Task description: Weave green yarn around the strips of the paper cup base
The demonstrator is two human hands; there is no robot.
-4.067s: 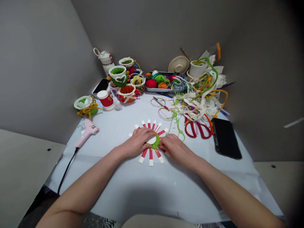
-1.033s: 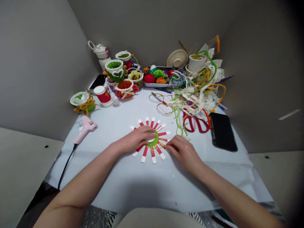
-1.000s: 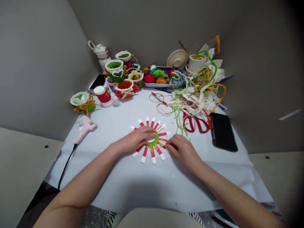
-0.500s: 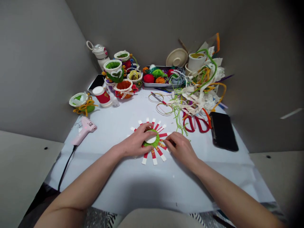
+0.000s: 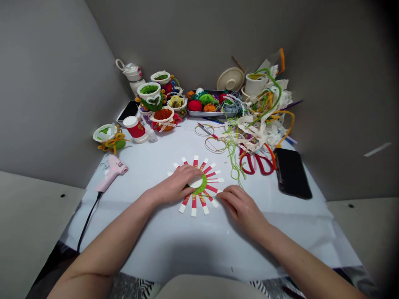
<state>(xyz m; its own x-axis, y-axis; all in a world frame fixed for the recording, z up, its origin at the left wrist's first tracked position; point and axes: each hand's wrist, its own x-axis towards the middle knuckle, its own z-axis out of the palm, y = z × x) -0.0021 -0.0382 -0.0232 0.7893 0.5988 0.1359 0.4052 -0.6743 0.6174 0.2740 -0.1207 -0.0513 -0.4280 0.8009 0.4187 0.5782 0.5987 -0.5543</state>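
Left hand (image 5: pixel 176 185) is grasping a slit paper cup (image 5: pixel 196 182) — red-and-white strips (image 5: pixel 194 202) fanning out, right hand (image 5: pixel 239 204) is pinching green yarn (image 5: pixel 210 196).

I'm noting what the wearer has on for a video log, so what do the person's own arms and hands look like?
The left hand and right hand have no gloves, and no rings show. The left forearm and right forearm are bare, with no sleeve, watch or bracelet visible. Nail details are too small to tell.
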